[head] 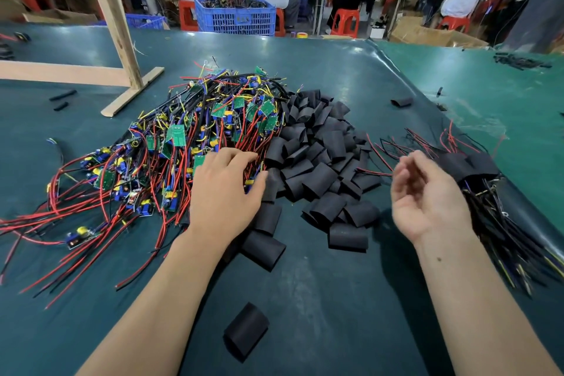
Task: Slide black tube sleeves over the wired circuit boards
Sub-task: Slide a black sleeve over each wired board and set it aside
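A big heap of green circuit boards (195, 137) with red and black wires covers the table's left middle. Beside it on the right lies a pile of black tube sleeves (317, 162). My left hand (225, 195) lies palm down on the near edge of the board heap, fingers reaching into the red wires; whether it grips any is hidden. My right hand (424, 198) hovers palm up to the right of the sleeves, fingers loosely curled, holding nothing. Just right of it lies a bundle of sleeved boards (476, 168) with wires trailing toward me.
One loose sleeve (245, 330) lies near the front between my forearms. A wooden frame (122, 49) stands at the back left on the green table mat (335, 299). A blue crate (235, 17) and seated people are beyond the far edge.
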Available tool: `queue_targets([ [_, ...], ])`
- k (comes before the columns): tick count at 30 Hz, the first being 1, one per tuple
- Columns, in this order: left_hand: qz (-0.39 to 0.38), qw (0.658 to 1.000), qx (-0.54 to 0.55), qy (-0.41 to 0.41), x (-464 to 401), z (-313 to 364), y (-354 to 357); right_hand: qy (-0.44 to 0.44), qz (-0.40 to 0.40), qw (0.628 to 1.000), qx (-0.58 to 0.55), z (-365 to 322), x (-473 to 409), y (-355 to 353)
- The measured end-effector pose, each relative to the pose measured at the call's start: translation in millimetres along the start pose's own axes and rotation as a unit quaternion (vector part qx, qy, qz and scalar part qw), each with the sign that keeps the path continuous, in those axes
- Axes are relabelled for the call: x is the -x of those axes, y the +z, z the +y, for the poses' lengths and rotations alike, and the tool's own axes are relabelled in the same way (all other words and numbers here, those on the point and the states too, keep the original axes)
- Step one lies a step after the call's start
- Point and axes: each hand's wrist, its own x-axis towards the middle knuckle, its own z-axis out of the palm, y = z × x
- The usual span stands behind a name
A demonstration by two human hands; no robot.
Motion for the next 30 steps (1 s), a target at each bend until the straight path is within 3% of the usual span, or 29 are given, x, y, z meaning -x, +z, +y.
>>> queue_targets([
  [3,-0.049,0.997,0.000,-0.053,-0.4,-5.7,1.0,0.045,-0.046,0.997,0.037,11.1,7.2,6.3],
  [6,-0.062,0.996,0.003,-0.068,-0.8,-6.7,0.6,0.045,-0.103,0.979,0.170,21.3,13.3,8.1],
  [10,-0.092,0.993,-0.033,-0.070,0.1,-4.2,-2.4,-0.026,-0.164,0.931,0.325,33.3,19.0,6.9],
  [17,-0.100,0.991,-0.017,-0.083,-1.3,-4.8,-5.1,-0.123,-0.187,0.864,0.451,44.7,16.4,1.9],
  [23,-0.100,0.992,-0.008,-0.081,0.2,-4.5,-2.2,-0.110,-0.197,0.875,0.429,46.3,14.9,1.0],
  [28,-0.011,0.993,-0.018,-0.119,-2.2,-7.0,-4.9,-0.108,-0.193,0.876,0.428,46.1,13.4,0.2],
  [30,-0.020,0.993,-0.031,-0.116,-2.1,-7.5,-4.5,-0.106,-0.194,0.880,0.421,45.2,12.9,0.3],
])
